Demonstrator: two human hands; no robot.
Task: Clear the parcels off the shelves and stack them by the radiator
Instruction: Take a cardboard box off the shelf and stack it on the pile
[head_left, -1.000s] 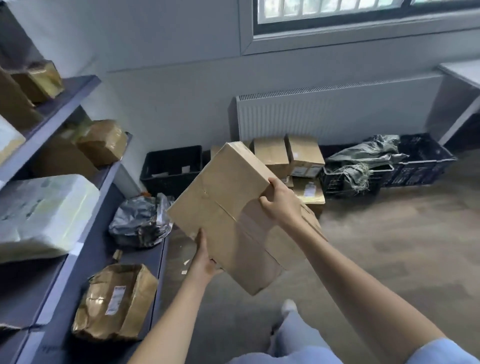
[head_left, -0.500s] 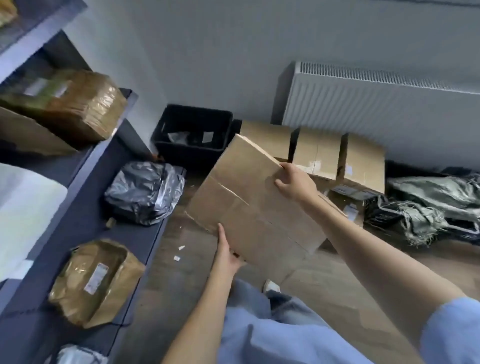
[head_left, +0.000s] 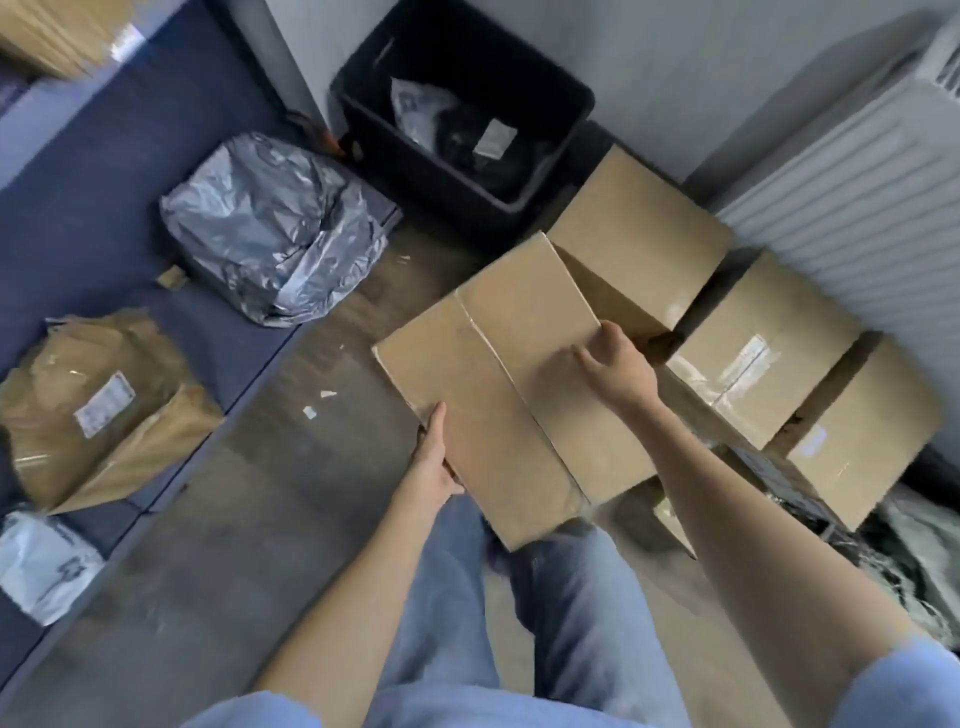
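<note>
I hold a flat brown cardboard parcel (head_left: 498, 384) low over the floor, just left of the boxes by the white radiator (head_left: 852, 218). My left hand (head_left: 434, 457) grips its near left edge, fingers underneath. My right hand (head_left: 615, 364) grips its far right edge with the fingers curled over the top. Three brown boxes (head_left: 639, 234) (head_left: 769, 343) (head_left: 872, 431) lie in a row along the radiator. On the blue shelf (head_left: 78, 223) at the left remain a grey plastic bag parcel (head_left: 275, 223), a crumpled brown paper parcel (head_left: 98, 410) and a white bag (head_left: 41, 566).
A black plastic bin (head_left: 467, 109) with a few bags inside stands in the corner between shelf and boxes. Dark crates with greenish wrapping (head_left: 919, 561) sit at the far right. Paper scraps (head_left: 317, 405) lie on the wooden floor. My legs in jeans fill the bottom.
I have stepped up to the radiator and bent down. The parcel has dropped from chest height to just above the floor beside the stacked boxes, and tilted flatter.
</note>
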